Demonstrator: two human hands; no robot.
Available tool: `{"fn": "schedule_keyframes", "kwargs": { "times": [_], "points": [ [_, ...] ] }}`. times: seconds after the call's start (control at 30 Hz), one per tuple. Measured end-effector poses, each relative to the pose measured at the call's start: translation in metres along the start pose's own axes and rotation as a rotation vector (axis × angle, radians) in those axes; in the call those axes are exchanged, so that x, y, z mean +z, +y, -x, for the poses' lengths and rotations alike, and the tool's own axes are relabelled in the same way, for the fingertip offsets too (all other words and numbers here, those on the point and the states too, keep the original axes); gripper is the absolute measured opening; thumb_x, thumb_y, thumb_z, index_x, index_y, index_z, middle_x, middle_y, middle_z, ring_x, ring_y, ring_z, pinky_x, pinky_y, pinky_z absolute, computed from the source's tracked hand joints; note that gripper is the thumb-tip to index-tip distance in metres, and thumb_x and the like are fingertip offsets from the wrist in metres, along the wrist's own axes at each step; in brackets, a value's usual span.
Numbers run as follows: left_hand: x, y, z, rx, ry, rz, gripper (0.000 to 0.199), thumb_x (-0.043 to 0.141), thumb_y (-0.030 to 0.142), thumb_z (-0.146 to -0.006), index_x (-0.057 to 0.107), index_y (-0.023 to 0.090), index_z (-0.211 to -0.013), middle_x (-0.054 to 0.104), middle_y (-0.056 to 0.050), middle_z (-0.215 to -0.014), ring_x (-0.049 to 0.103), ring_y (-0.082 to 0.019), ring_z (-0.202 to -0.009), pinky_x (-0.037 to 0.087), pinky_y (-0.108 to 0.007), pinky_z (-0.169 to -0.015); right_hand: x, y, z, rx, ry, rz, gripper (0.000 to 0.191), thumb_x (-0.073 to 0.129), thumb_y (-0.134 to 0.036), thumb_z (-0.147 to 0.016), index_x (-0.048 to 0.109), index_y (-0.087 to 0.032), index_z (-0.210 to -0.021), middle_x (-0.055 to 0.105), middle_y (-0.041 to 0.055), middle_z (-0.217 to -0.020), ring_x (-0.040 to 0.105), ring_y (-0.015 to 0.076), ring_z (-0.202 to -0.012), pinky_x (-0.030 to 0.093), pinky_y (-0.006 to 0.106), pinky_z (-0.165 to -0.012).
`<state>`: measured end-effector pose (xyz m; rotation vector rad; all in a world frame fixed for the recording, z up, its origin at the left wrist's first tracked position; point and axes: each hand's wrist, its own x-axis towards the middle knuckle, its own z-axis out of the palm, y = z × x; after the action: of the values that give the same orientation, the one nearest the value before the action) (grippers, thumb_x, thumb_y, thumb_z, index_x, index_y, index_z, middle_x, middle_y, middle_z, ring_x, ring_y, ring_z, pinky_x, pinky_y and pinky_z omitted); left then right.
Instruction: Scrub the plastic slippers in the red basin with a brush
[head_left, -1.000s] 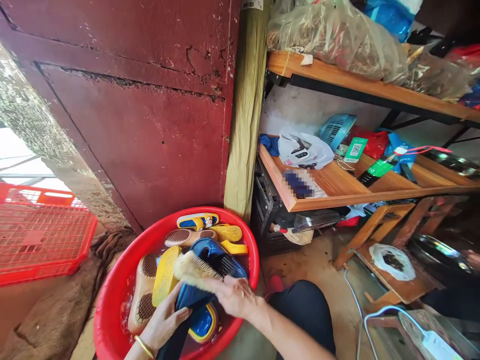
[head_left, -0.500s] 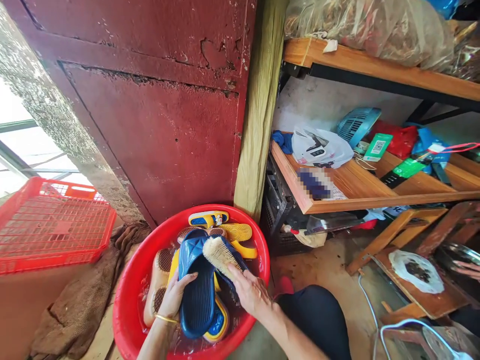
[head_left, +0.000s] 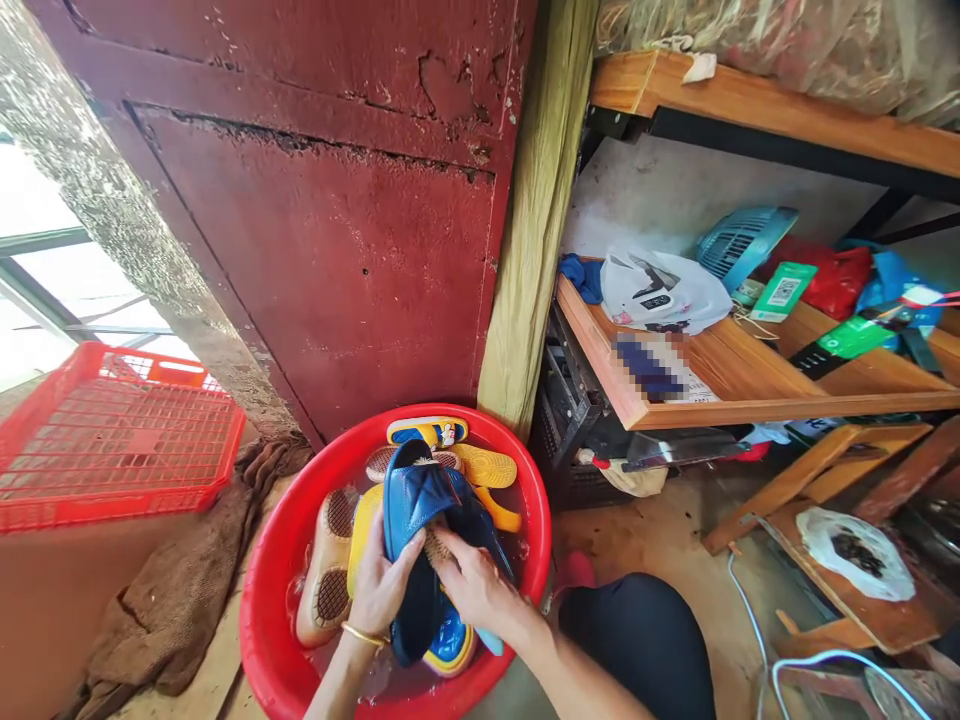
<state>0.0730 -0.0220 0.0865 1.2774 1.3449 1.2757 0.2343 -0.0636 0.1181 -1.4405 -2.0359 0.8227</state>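
Observation:
A dark blue slipper (head_left: 414, 605) is tilted above a red basin (head_left: 259, 610) of water. My left hand (head_left: 381, 590), a gold bangle at its wrist, grips the slipper's left edge. My right hand (head_left: 476, 590) is closed on a scrubbing brush (head_left: 435, 548), whose bristles reach under the slipper's quilted strap; a light blue end shows below the wrist. Another dark blue slipper lies partly hidden behind my right hand. Around them in the basin are beige slippers (head_left: 330, 590) with brown sole patches, yellow slippers (head_left: 487, 465) and a blue and yellow one (head_left: 427, 432).
A red plastic crate (head_left: 120, 440) and brown sacking (head_left: 172, 590) are at the left. Behind the basin rises a dark red door (head_left: 337, 250). Wooden shelving (head_left: 720, 408) holds bags and a blue fan (head_left: 742, 245). A stool (head_left: 847, 590) bears a white bag at the right.
The brush has moved down and left, from beside the slipper to under its strap. The held slipper is turned more upright. The view has shifted slightly, and the other person's hand at right is gone.

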Motion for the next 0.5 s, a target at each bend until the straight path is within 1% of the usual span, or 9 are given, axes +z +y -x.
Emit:
{"fn": "schedule_keyframes", "kwargs": {
  "times": [0.03,0.1,0.17,0.23,0.3,0.33,0.4,0.47,0.5],
  "points": [
    [-0.006,-0.001,-0.003,-0.015,0.054,-0.001,0.085,0.068,0.059,-0.079,0.040,0.020,-0.149,0.055,-0.013,-0.148,0.052,-0.032,-0.137,0.041,-0.043,-0.117,-0.002,-0.001,0.007,-0.023,-0.044,0.004,0.051,0.041,-0.023,-0.100,0.049,-0.034,-0.149,0.074,0.0027,-0.124,0.073,0.0206,-0.106,0.055,0.024,-0.084],
    [-0.022,-0.001,-0.012,-0.076,0.181,0.001,0.086,0.066,0.060,-0.080,0.036,0.020,-0.150,0.057,-0.013,-0.146,0.058,-0.030,-0.131,0.047,-0.042,-0.111,-0.005,0.004,0.032,-0.053,-0.165,0.006,0.049,0.045,-0.024,-0.098,0.056,-0.038,-0.143,0.077,0.0001,-0.116,0.075,0.0225,-0.098,0.057,0.026,-0.078],
    [-0.039,0.003,-0.020,-0.140,0.276,-0.018,0.084,0.066,0.061,-0.079,0.039,0.020,-0.148,0.061,-0.012,-0.141,0.062,-0.030,-0.125,0.051,-0.042,-0.106,-0.008,0.015,0.061,-0.063,-0.256,-0.042,0.049,0.050,-0.025,-0.095,0.059,-0.042,-0.139,0.077,-0.0030,-0.114,0.076,0.0230,-0.092,0.059,0.028,-0.076],
    [-0.052,0.010,-0.027,-0.188,0.310,-0.038,0.081,0.068,0.060,-0.077,0.047,0.021,-0.144,0.066,-0.011,-0.135,0.064,-0.031,-0.122,0.052,-0.044,-0.104,-0.012,0.031,0.079,-0.013,-0.234,-0.094,0.049,0.055,-0.026,-0.092,0.062,-0.042,-0.137,0.077,-0.0030,-0.115,0.075,0.0229,-0.094,0.059,0.029,-0.080],
    [-0.057,0.016,-0.033,-0.236,0.289,-0.006,0.077,0.069,0.059,-0.076,0.053,0.021,-0.141,0.068,-0.010,-0.133,0.064,-0.033,-0.121,0.053,-0.045,-0.102,-0.019,0.048,0.082,0.095,-0.127,-0.112,0.048,0.053,-0.028,-0.094,0.060,-0.037,-0.140,0.077,0.0002,-0.112,0.075,0.0221,-0.093,0.059,0.031,-0.082],
    [-0.056,0.017,-0.035,-0.255,0.272,0.032,0.078,0.070,0.059,-0.076,0.052,0.022,-0.142,0.066,-0.011,-0.136,0.063,-0.033,-0.123,0.053,-0.044,-0.102,-0.024,0.056,0.078,0.155,-0.064,-0.107,0.049,0.050,-0.029,-0.095,0.058,-0.033,-0.143,0.078,0.0021,-0.107,0.075,0.0212,-0.089,0.060,0.031,-0.080],
    [-0.051,0.014,-0.042,-0.280,0.211,0.133,0.085,0.069,0.058,-0.077,0.042,0.024,-0.151,0.054,-0.013,-0.151,0.058,-0.033,-0.131,0.053,-0.043,-0.101,-0.033,0.070,0.064,0.252,0.057,-0.077,0.051,0.045,-0.030,-0.098,0.052,-0.026,-0.148,0.077,0.0043,-0.095,0.074,0.0194,-0.077,0.060,0.029,-0.071],
    [-0.047,0.004,-0.050,-0.285,0.074,0.216,0.091,0.067,0.058,-0.079,0.033,0.025,-0.156,0.040,-0.015,-0.162,0.052,-0.032,-0.138,0.053,-0.041,-0.101,-0.040,0.082,0.048,0.301,0.133,-0.050,0.053,0.044,-0.031,-0.098,0.049,-0.022,-0.151,0.076,0.0045,-0.089,0.073,0.0186,-0.069,0.059,0.028,-0.064],
    [-0.048,-0.002,-0.055,-0.271,-0.010,0.217,0.090,0.068,0.058,-0.078,0.035,0.024,-0.155,0.039,-0.016,-0.162,0.050,-0.032,-0.139,0.052,-0.042,-0.103,-0.041,0.087,0.042,0.311,0.147,-0.050,0.054,0.045,-0.031,-0.098,0.047,-0.022,-0.151,0.075,0.0043,-0.089,0.072,0.0187,-0.068,0.059,0.028,-0.062]
  ]
}}
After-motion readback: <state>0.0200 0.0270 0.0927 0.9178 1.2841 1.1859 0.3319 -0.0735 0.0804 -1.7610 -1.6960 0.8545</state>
